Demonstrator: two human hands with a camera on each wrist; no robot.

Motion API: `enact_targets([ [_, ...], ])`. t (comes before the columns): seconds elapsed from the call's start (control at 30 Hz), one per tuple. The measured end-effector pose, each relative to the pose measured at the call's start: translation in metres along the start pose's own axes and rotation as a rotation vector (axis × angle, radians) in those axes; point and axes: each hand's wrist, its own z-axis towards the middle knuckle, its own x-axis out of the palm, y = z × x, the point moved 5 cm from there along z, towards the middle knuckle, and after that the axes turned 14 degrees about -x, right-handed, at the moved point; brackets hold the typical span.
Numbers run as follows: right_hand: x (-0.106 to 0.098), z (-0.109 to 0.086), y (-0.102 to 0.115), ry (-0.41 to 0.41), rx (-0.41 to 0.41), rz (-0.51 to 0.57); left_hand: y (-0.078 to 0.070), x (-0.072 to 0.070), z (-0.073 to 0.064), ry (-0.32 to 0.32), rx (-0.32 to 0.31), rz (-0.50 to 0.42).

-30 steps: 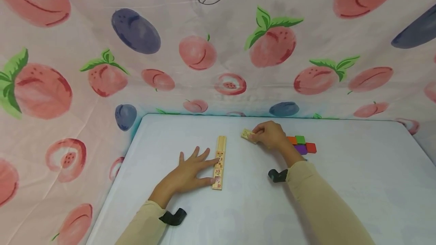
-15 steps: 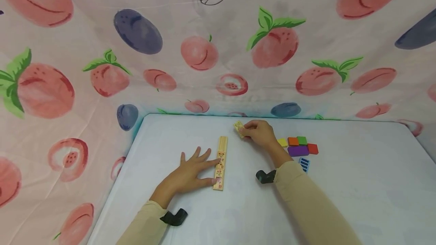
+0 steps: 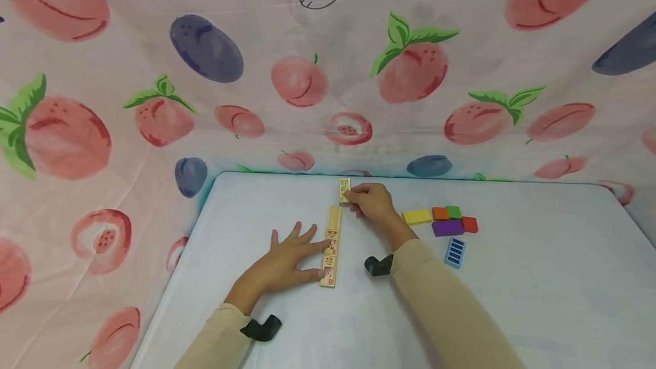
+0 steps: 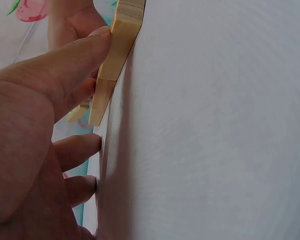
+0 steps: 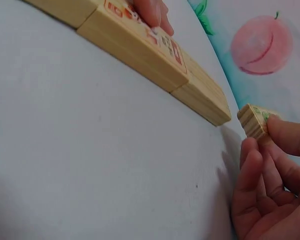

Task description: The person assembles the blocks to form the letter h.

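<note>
Three wooden domino blocks lie end to end in a row on the white table. The far one [image 3: 334, 218] shows a plain grooved top, while the middle one [image 3: 332, 234] and the near one [image 3: 327, 281] carry red print. My left hand [image 3: 279, 265] is spread beside the row, index fingertip on the middle block and thumb on the near one. Just beyond the row's far end, my right hand [image 3: 377, 205] pinches another wooden domino block [image 3: 345, 185] with green print. In the right wrist view, a gap separates this held block [image 5: 255, 121] from the row's end.
To the right lie a yellow block [image 3: 417, 217], an orange block [image 3: 439, 213], a green block [image 3: 453, 212], a purple block [image 3: 447, 228] and a red block [image 3: 470, 224]. Closer to me is a blue block with dark bars [image 3: 455, 252]. Fruit-patterned cloth [image 3: 297, 130] rises behind the table.
My right hand has moved left with the green-printed domino block and turned it lengthwise with the row. The yellow and blue blocks have come into full view. My left hand stays put.
</note>
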Motion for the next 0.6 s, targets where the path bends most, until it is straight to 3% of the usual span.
enact_targets([
  [0.37,0.015,0.004,-0.001,-0.030,0.007,0.031,0.000,0.000,0.000,-0.005,-0.001,-0.003],
  [0.6,0.013,0.008,-0.007,0.005,0.016,-0.038,0.000,0.000,0.000,-0.014,0.003,-0.001],
])
